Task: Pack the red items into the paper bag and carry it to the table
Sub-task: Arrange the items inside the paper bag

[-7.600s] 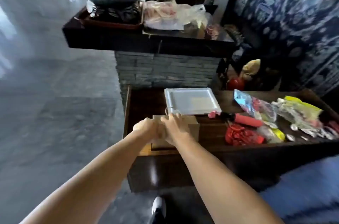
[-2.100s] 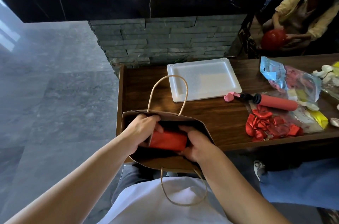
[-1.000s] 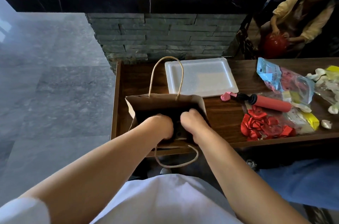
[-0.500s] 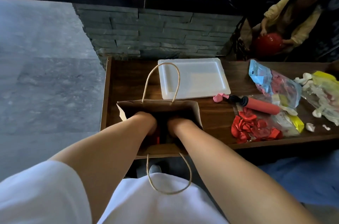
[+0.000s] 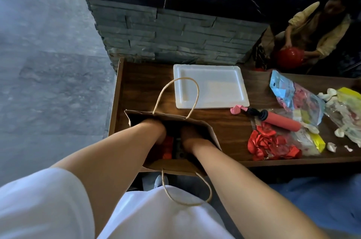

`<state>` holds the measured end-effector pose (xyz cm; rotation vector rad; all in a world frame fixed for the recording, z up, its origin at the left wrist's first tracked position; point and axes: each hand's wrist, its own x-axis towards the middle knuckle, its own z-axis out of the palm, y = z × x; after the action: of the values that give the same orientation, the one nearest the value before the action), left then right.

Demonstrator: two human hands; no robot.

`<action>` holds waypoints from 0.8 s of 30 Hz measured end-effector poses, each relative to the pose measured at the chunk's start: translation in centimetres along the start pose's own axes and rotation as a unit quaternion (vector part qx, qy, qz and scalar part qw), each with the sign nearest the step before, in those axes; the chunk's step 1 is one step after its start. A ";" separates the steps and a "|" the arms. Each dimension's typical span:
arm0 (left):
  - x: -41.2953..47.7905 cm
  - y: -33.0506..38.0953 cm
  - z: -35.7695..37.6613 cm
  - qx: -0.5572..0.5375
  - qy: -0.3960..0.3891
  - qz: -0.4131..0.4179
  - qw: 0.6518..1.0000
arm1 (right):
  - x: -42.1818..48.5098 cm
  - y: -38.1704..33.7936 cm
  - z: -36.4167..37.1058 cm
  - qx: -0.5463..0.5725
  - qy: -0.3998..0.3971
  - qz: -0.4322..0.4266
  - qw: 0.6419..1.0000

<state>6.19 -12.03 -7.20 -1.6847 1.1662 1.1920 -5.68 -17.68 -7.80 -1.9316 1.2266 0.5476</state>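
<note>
A brown paper bag [image 5: 210, 131] with twine handles stands open at the near left edge of the wooden table [image 5: 140, 90]. Both my hands reach down inside it. My left hand [image 5: 158, 131] and my right hand [image 5: 190, 135] are sunk to the wrists, their fingers hidden by the bag's dark inside. A red item [image 5: 168, 146] shows between my wrists at the bottom of the bag. To the right on the table lie a red hand pump [image 5: 281, 120] and a pile of red balloons [image 5: 267, 144].
A white tray [image 5: 210, 86] lies behind the bag. Plastic packets of balloons [image 5: 295, 98] and white and yellow scraps crowd the table's right end. A stone-faced counter [image 5: 175, 39] rises behind the table. At top right a person holds a red inflated balloon [image 5: 290, 58].
My hands have pushed the red item from the bag's mouth down to its bottom. The view has tilted further down over the bag.
</note>
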 end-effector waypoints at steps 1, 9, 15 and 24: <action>-0.2 -0.2 -0.1 0.003 0.009 -0.003 1.000 | 0.3 0.2 0.0 -0.015 -0.016 0.000 1.000; -0.1 -0.1 0.4 -0.063 0.013 0.004 0.998 | 1.0 1.3 -0.7 0.008 -0.087 0.028 0.996; -0.5 -0.4 0.8 -0.071 0.079 -0.003 0.994 | 0.5 2.4 0.9 -0.063 -0.107 0.066 0.990; -0.6 -0.4 1.3 -0.081 0.112 -0.009 0.990 | 0.5 2.0 1.2 0.225 -0.114 0.093 0.963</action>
<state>6.12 -10.57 -6.99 -1.9878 1.2108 1.1339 -7.21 -17.55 -9.66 -1.3456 1.2607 0.5176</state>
